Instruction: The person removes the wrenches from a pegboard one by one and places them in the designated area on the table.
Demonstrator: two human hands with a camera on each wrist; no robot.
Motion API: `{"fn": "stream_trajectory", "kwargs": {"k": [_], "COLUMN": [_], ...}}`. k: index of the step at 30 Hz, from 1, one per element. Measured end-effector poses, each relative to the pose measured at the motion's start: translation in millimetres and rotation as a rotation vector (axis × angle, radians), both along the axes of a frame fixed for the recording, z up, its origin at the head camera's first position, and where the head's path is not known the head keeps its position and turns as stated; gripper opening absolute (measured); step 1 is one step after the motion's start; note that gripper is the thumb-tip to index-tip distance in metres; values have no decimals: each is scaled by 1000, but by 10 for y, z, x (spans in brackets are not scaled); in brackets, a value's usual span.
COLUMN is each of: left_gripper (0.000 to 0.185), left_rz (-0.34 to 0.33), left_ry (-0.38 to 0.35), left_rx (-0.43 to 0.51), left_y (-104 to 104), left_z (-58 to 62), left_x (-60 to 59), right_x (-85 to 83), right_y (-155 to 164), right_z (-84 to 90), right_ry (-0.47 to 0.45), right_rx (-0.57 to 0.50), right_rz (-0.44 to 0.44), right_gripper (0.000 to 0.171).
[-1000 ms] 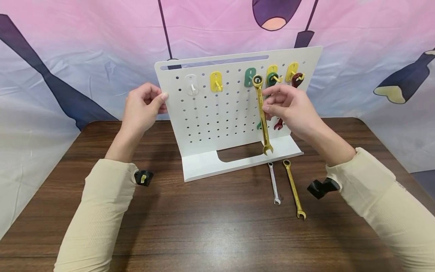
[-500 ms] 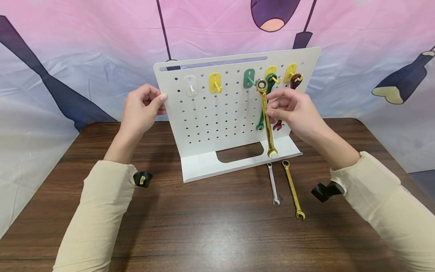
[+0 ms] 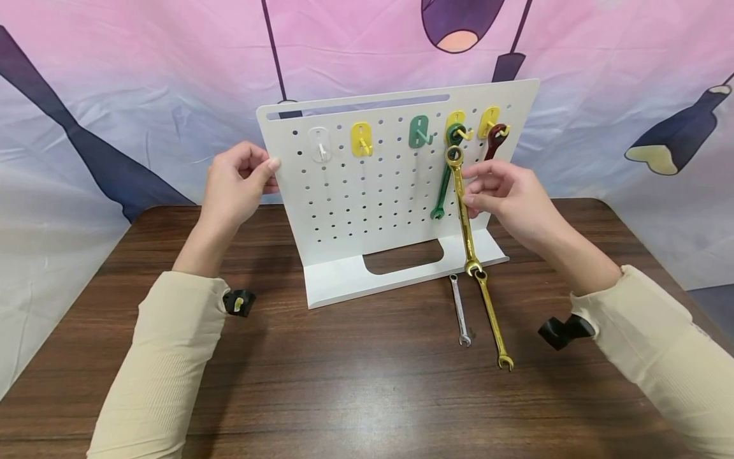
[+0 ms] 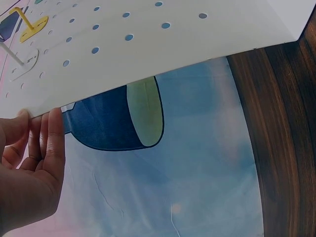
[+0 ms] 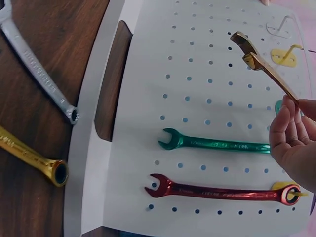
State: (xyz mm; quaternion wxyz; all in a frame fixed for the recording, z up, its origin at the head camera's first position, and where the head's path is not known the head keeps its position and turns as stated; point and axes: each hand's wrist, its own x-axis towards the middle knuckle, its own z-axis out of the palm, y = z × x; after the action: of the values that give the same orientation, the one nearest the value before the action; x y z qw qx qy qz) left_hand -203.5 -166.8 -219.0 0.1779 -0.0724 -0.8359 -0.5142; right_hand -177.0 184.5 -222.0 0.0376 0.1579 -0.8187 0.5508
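My left hand (image 3: 237,185) pinches the left edge of a white pegboard (image 3: 344,252). In my right hand (image 3: 516,197), a gold combination wrench (image 3: 465,223) is gripped by its shaft, ring end up, in front of the board's right part. A green hook (image 3: 418,132) to its upper left bears nothing. Behind the held wrench, a green wrench (image 3: 443,188) hangs from a yellow hook. A red wrench (image 5: 217,191) hangs beside it on another yellow hook, partly hidden by my right hand in the head view.
A small silver wrench (image 3: 460,312) and a second gold wrench (image 3: 493,319) lie on the brown wooden table (image 3: 344,382) before the board's base. A clear hook (image 3: 319,145) and a yellow hook (image 3: 360,139) sit at the board's upper left. Patterned cloth (image 3: 172,83) hangs behind.
My right hand has moved right and downward with the gold wrench, away from the green hook, which now shows fully. My left hand stays at the board's edge.
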Motion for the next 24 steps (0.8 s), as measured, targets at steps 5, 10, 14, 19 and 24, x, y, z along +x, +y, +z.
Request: {"fn": "stream_trajectory", "kwargs": {"k": [5, 10, 14, 19, 24], "left_gripper": [18, 18, 18, 18, 18], "left_rz": [1, 3, 1, 1, -1], "left_ry": [-2, -3, -4, -2, -1], "left_rx": [5, 4, 7, 10, 14], "left_y": [-4, -5, -6, -7, -6], "left_z": [-3, -3, -4, -6, -6], "left_x": [-7, -6, -6, -9, -8], "right_x": [6, 12, 26, 41, 71], "right_y": [59, 117, 179, 270, 375], "right_z": [-78, -178, -283, -421, -523], "right_ry": [-12, -49, -85, -114, -151], "right_rx": [35, 51, 82, 101, 118], "right_rz": [-16, -20, -9, 14, 17], "right_gripper": [25, 27, 28, 31, 31]}}
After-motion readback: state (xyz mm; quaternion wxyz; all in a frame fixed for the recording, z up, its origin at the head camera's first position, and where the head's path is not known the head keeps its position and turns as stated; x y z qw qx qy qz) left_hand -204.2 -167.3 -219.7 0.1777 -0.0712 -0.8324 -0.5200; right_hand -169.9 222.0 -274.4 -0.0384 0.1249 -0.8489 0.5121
